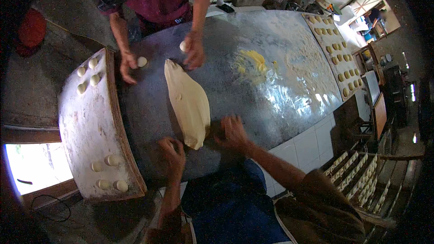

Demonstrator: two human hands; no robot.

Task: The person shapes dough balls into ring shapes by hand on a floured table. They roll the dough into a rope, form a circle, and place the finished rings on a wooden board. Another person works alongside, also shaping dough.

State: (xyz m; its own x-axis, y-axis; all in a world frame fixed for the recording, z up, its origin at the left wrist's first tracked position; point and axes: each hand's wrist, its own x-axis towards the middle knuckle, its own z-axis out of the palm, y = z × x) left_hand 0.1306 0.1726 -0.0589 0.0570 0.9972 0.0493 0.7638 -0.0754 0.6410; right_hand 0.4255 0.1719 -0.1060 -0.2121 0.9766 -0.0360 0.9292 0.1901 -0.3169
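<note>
A long, pale piece of dough (189, 104) lies on the dark worktop (144, 122), its broad near end between my two hands. Just left of that end is my left hand (174, 153), its fingers curled in toward the thumb; whatever they hold, if anything, is hidden. My right hand (234, 134) is to the right of the dough, low over the worktop, thumb apart from the bent fingers, with nothing visible in it. Across from me a person's hands work by two small dough balls: one ball (142, 62) beside one hand, another ball (183, 46) against the other.
At the left a floured board (86, 126) carries several dough balls in two groups. Another board (332, 47) with rows of dough pieces lies at the far right. Yellow fat (255, 61) and flour smear the worktop. A rack (361, 180) of filled trays stands at lower right.
</note>
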